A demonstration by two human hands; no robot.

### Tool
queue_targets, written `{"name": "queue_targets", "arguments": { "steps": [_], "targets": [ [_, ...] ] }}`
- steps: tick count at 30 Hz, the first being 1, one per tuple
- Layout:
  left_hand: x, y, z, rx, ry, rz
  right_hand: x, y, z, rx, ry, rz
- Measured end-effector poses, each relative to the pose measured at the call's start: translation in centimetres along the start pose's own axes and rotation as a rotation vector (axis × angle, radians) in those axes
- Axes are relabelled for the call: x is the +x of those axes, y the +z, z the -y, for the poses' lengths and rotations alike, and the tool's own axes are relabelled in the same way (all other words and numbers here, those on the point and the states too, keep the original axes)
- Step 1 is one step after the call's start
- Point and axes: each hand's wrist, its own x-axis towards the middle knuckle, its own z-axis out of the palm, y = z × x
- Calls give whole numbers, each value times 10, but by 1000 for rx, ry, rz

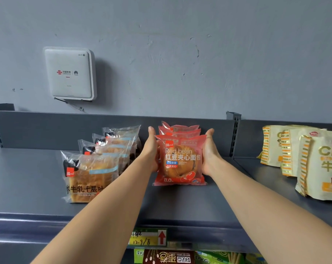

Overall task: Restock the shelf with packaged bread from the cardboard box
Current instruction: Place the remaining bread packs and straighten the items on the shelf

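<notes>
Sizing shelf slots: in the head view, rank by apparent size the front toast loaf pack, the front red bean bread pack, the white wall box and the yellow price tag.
1. white wall box
2. front toast loaf pack and front red bean bread pack: too alike to rank
3. yellow price tag

Both hands [180,149] clasp the front red bean bread packet [180,164] on the shelf [37,178].

The shelf [37,180] is bare in its left part and along the front edge, so a hand can pass there freely. In the middle, the row of red bread packs [180,161] stands with both hands pressed flat on its sides, and the row of clear toast packs [96,168] stands just beside the left hand [151,151], leaving only a narrow gap. To the right, bare shelf separates the right hand [210,151] from the cream croissant bags [302,159].
</notes>
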Motion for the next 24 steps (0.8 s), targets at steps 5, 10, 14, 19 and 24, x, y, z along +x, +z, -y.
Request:
{"name": "queue_targets", "arguments": {
  "steps": [5,10,14,19,24],
  "targets": [
    [-3,4,-1,-45,-1,42,6,4,-3,51,-15,70],
    [-2,1,2,-51,26,26,11,8,-8,69,-20,94],
    [-3,1,0,-61,27,-24,11,6,-8,57,-38,70],
    [-7,0,-7,-80,55,-176,10,0,-5,-30,-76,-43],
    [-28,12,-23,65,318,-339,-7,-7,5,-194,-207,-177]
  ]
}}
